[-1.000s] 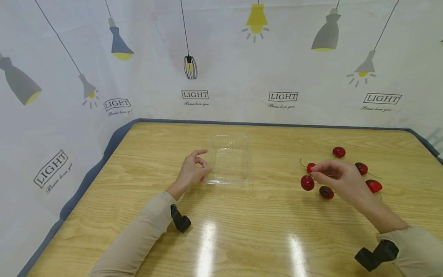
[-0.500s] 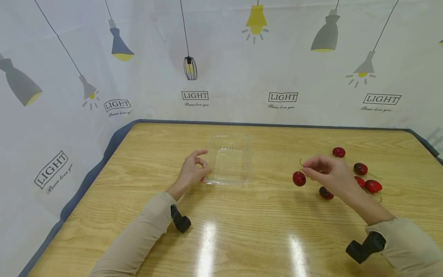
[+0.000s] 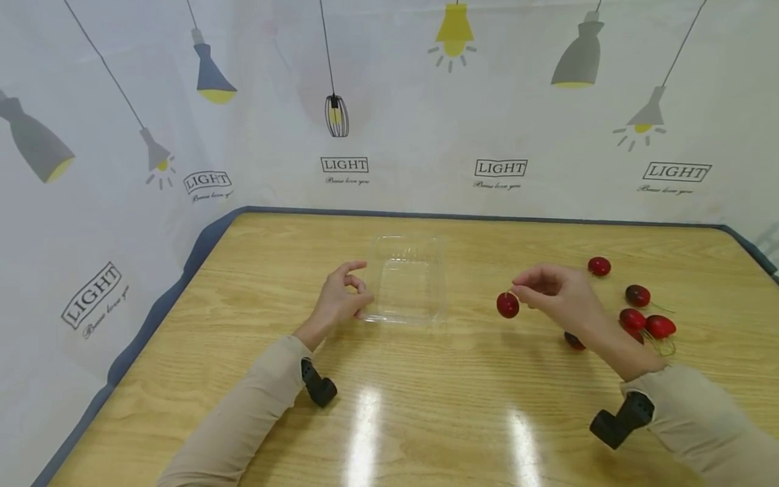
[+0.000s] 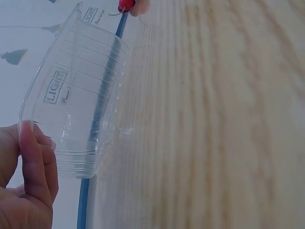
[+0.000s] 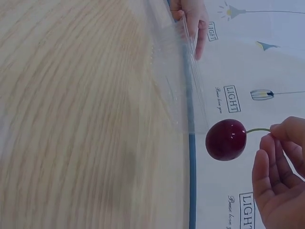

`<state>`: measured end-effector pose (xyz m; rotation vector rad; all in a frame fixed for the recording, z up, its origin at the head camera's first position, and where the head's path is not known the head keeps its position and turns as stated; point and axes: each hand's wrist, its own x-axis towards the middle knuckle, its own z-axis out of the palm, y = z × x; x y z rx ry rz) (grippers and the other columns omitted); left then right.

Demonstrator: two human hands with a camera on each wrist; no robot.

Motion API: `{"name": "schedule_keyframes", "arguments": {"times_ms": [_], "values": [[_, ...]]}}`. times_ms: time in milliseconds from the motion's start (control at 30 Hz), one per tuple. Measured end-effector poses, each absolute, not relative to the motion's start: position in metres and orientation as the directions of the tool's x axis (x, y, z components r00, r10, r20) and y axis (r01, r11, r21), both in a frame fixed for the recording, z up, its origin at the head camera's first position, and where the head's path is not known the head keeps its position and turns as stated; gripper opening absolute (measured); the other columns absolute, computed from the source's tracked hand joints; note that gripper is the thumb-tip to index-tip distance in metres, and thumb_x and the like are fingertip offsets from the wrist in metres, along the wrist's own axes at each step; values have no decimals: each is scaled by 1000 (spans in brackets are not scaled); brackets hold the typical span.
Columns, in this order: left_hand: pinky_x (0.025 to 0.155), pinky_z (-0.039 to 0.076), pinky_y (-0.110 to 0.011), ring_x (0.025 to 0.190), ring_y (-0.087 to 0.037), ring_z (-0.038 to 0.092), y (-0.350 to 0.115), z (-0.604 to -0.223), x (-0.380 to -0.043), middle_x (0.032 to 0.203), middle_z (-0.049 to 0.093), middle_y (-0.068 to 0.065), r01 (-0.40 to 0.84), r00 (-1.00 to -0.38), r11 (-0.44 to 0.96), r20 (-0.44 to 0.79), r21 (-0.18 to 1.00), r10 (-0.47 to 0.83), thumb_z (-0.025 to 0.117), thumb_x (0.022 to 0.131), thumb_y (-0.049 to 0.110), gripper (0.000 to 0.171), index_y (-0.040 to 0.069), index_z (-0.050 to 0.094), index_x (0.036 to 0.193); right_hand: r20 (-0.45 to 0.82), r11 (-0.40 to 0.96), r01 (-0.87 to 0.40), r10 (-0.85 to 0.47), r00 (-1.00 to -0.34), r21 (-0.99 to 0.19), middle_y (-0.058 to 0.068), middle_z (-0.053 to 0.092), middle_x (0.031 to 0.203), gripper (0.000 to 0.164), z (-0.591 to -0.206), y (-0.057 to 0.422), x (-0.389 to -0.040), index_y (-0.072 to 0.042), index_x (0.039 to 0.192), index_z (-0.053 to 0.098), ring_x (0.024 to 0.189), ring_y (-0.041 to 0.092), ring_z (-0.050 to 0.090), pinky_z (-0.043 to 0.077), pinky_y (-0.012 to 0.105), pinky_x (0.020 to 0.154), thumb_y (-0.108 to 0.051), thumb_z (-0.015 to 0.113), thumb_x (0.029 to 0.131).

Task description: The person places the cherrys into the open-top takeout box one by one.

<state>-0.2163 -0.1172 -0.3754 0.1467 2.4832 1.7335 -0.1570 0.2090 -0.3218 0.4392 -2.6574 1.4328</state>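
Observation:
My right hand (image 3: 560,294) pinches a dark red cherry (image 5: 227,140) by its green stem, between thumb and forefinger. The cherry hangs above the table, to the right of a clear plastic box (image 3: 406,287). At the box's left side, my left hand (image 3: 339,294) pinches the rim between thumb and a finger, as the left wrist view shows. The box stands upright on the table and holds nothing that shows.
Several more cherries lie on the wooden table (image 3: 438,392) at the right, among them a red cherry (image 3: 599,266) at the back and a dark cherry (image 3: 575,340) partly hidden behind my right forearm. A printed curtain (image 3: 414,108) borders the table's far and left edges.
My right hand has carried the cherry leftward, away from the other cherries and closer to the box. The left hand and the box have stayed in place.

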Motion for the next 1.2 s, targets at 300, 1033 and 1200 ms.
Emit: {"name": "schedule_keyframes", "arguments": {"times_ms": [300, 1033, 1200], "values": [[43, 47, -31, 39, -12, 45, -117, -375, -217, 70, 49, -5, 20, -989, 349, -33, 937, 147, 56, 72, -6, 60, 2, 40, 129, 199, 475, -293, -239, -950, -829, 11, 61, 83, 16, -324, 191, -164, 2, 90, 61, 65, 10, 57, 49, 24, 60, -13, 61, 83], [43, 46, -30, 39, -12, 45, -117, -375, -217, 70, 50, -5, 20, -988, 341, -34, 940, 152, 55, 72, -5, 59, 1, 39, 129, 212, 423, -298, -240, -947, -855, 12, 61, 79, 16, -324, 161, -184, 2, 89, 62, 66, 22, 57, 49, 26, 59, -13, 62, 82], [42, 46, -30, 39, -14, 45, -117, -375, -216, 69, 50, -5, 19, -990, 342, -32, 940, 141, 55, 72, -5, 60, 2, 39, 129, 206, 414, -285, -226, -952, -865, 12, 62, 80, 17, -325, 155, -189, 2, 89, 61, 68, 20, 58, 49, 24, 61, -13, 62, 82]]}}
